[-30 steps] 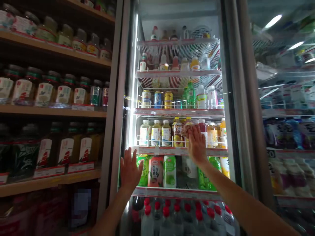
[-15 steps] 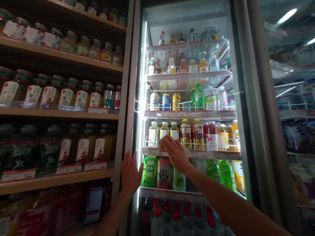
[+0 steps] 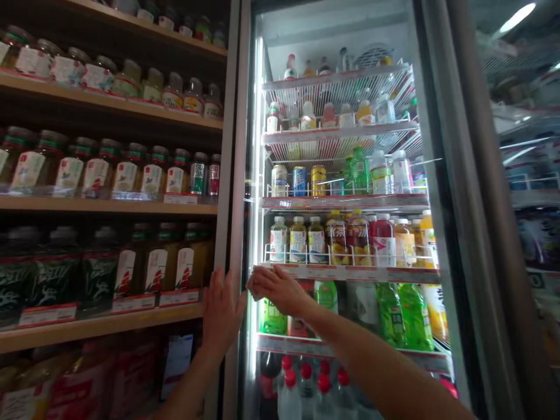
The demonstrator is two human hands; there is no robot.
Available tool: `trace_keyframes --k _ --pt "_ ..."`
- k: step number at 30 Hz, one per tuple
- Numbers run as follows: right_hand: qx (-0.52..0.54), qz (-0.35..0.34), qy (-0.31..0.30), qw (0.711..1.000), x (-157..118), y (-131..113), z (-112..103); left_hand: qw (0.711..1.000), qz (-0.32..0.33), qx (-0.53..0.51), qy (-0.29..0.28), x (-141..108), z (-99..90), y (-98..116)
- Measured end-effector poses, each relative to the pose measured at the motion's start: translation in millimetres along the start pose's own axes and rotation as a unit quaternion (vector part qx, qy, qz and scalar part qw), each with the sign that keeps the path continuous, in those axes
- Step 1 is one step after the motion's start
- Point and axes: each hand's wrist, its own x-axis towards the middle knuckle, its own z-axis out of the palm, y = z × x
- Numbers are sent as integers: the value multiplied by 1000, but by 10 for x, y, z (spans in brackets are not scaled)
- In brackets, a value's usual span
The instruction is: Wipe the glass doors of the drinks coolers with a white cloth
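My right hand (image 3: 282,290) is pressed over a crumpled pale cloth (image 3: 253,285) at the left side of the fridge's glass door (image 3: 335,26). Its fingers point left, and they partly cover the cloth. Lower left, my left hand (image 3: 221,315) is open with fingers stretched upward, against or just in front of the metal door frame (image 3: 231,192). Behind the glass stand bottles and cans on wire shelves, among them a green bottle (image 3: 273,318) partly hidden by my right hand.
Wooden shelves (image 3: 109,204) with rows of bottled drinks stand close on the left. A phone-like screen (image 3: 177,361) shows low between them and my left arm. Another glass-fronted fridge (image 3: 534,204) is at the right, past a thick metal post (image 3: 476,175).
My right hand has slid left and slightly down across the glass with the cloth, to the door's left edge. My left hand stays by the frame. The view has shifted slightly.
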Motion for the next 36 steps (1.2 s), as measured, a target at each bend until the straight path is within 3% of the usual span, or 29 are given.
trace_keyframes --k 2,5,7,11,13,15,18,20,24,26,30,32,33,36 --pt "-12 12 5 1000 -30 133 -49 1000 8 8 -4 35 7 10" --pt "-52 151 54 986 -104 495 -221 1000 13 6 -3 109 51 75" --pt "-74 199 71 975 -264 632 -321 1000 19 -4 -5 154 89 157" --pt "-80 68 14 994 -833 617 -445 999 41 -23 -11 221 159 359" --pt "-91 51 2 995 -1103 714 -556 998 54 -29 -6 258 190 469" --pt "-121 140 37 982 -1308 957 -734 997 70 -35 -3 309 220 600" --pt "-167 333 127 919 -1562 1346 -1016 995 86 -49 -5 402 269 856" --pt "-183 383 147 893 -1748 1436 -1121 993 96 -61 -6 463 305 1050" --pt "-171 274 71 944 -2138 1379 -1168 990 120 -79 8 588 379 1358" --pt "-181 271 77 942 -2263 1492 -1217 989 126 -77 16 663 405 1428" --pt "-234 422 220 848 -2262 1890 -1347 994 89 -62 20 794 421 1427" --pt "-241 446 243 827 -2180 1891 -1326 996 65 -53 16 819 420 1395" --pt "-238 434 232 837 -2137 1819 -1291 997 58 -49 12 818 422 1378" --pt "-203 295 116 926 -2053 1514 -1174 998 54 -39 -1 785 441 1335"
